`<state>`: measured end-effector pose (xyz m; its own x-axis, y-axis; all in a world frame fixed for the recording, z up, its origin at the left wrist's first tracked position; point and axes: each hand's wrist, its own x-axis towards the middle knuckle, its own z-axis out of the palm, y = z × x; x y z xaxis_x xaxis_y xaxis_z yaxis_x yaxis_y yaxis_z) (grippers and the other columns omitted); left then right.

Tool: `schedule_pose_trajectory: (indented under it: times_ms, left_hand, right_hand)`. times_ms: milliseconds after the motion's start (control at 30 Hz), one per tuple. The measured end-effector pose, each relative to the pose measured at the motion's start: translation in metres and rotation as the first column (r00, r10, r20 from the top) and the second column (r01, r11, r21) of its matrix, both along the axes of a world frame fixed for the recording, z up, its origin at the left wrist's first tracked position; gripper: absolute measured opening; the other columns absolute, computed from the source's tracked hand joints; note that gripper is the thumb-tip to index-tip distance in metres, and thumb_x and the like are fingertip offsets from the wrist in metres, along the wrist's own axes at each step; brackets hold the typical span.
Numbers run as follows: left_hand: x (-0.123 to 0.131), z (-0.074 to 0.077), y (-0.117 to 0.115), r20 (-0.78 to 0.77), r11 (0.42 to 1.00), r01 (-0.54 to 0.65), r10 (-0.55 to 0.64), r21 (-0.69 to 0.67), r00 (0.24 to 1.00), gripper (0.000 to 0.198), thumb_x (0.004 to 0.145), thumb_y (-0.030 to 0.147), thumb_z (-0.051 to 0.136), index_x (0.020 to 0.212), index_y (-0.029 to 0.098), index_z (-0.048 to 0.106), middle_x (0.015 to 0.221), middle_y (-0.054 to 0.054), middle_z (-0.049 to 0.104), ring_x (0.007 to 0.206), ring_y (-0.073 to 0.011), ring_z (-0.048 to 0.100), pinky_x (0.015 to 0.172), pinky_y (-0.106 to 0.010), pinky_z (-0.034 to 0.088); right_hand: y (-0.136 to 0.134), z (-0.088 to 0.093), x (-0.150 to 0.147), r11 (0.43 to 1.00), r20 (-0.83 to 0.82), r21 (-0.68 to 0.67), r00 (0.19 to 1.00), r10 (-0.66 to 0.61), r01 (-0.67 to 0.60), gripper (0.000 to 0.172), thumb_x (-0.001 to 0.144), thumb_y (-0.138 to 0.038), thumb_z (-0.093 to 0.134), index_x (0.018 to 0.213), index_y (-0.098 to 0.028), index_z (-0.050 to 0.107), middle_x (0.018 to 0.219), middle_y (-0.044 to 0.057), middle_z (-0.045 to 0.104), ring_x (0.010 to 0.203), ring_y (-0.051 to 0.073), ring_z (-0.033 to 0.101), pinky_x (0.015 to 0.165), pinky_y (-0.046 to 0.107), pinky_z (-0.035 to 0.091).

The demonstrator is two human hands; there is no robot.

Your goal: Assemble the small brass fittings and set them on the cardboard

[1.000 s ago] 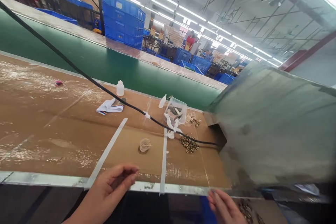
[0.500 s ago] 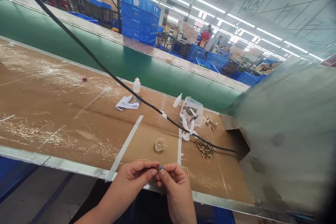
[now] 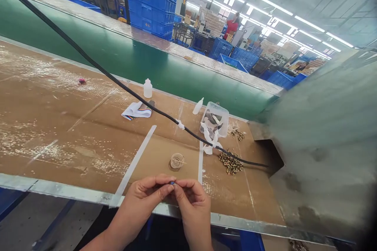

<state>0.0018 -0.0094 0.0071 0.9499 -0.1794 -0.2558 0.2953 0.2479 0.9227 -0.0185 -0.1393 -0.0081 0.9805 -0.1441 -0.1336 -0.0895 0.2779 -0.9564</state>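
My left hand (image 3: 147, 198) and my right hand (image 3: 190, 200) meet over the near metal edge of the bench. Both pinch a tiny blue part (image 3: 171, 182) between thumb and fingertips. Just beyond them a small clear round cap (image 3: 176, 161) sits on the cardboard. A pile of small brass-coloured parts (image 3: 230, 163) lies to the right of it. A clear plastic box (image 3: 214, 119) with dark pieces stands further back, beside a second scatter of brass parts (image 3: 237, 133).
A black cable (image 3: 118, 83) runs diagonally across the cardboard-covered bench (image 3: 59, 125), fixed with white ties. Two small white bottles (image 3: 147, 88) and a folded ribbon strip (image 3: 136, 111) lie behind it. A grey machine housing (image 3: 324, 145) fills the right. A green conveyor (image 3: 132, 60) and blue crates (image 3: 150, 2) stand beyond.
One second ago my hands were apart at the bench edge, the right one low. They came together and now pinch the small blue part; the view has shifted slightly.
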Motion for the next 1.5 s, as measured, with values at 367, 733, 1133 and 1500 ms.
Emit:
schedule_pose_trajectory:
  times_ms: [367, 733, 1133, 1500]
  left_hand:
    - [0.022, -0.01, 0.013, 0.109, 0.971, -0.054, 0.029, 0.234, 0.994, 0.02, 0.069, 0.031, 0.072, 0.083, 0.017, 0.07, 0.078, -0.003, 0.073, 0.075, -0.0168, 0.068, 0.073, -0.023, 0.055]
    - [0.027, -0.022, 0.016, 0.207, 0.923, -0.061, -0.02, 0.379, 0.978, 0.017, 0.073, 0.031, 0.068, 0.087, 0.022, 0.073, 0.086, -0.003, 0.074, 0.081, -0.0182, 0.068, 0.076, -0.024, 0.054]
    - [0.026, -0.018, 0.015, 0.23, 0.95, -0.086, 0.016, 0.302, 0.973, 0.015, 0.072, 0.027, 0.069, 0.085, 0.023, 0.074, 0.081, -0.001, 0.075, 0.074, -0.0172, 0.069, 0.072, -0.023, 0.055]
    - [0.023, -0.012, 0.016, 0.238, 0.912, -0.079, -0.021, 0.402, 0.971, 0.014, 0.075, 0.029, 0.067, 0.083, 0.021, 0.074, 0.086, -0.002, 0.074, 0.081, -0.019, 0.068, 0.076, -0.025, 0.053]
  right_hand:
    - [-0.037, -0.002, 0.022, 0.767, 0.212, -0.611, 0.974, -0.078, 0.194, 0.016, 0.084, -0.032, 0.063, 0.093, -0.019, 0.066, 0.086, 0.004, 0.061, 0.071, 0.015, 0.056, 0.064, 0.025, 0.046]
    - [-0.03, 0.008, 0.045, 0.699, 0.254, -0.697, 0.967, 0.028, 0.162, 0.011, 0.087, -0.028, 0.06, 0.086, -0.022, 0.07, 0.084, 0.003, 0.062, 0.077, 0.016, 0.059, 0.068, 0.026, 0.046]
    - [-0.029, 0.013, 0.041, 0.628, 0.31, -0.757, 0.945, 0.102, 0.18, 0.013, 0.089, -0.024, 0.056, 0.082, -0.02, 0.066, 0.081, 0.003, 0.059, 0.078, 0.018, 0.056, 0.07, 0.028, 0.043]
    - [-0.035, 0.037, 0.028, 0.732, 0.333, -0.653, 0.942, 0.048, 0.194, 0.013, 0.089, -0.024, 0.055, 0.078, -0.019, 0.061, 0.077, 0.002, 0.057, 0.074, 0.017, 0.054, 0.068, 0.029, 0.041]
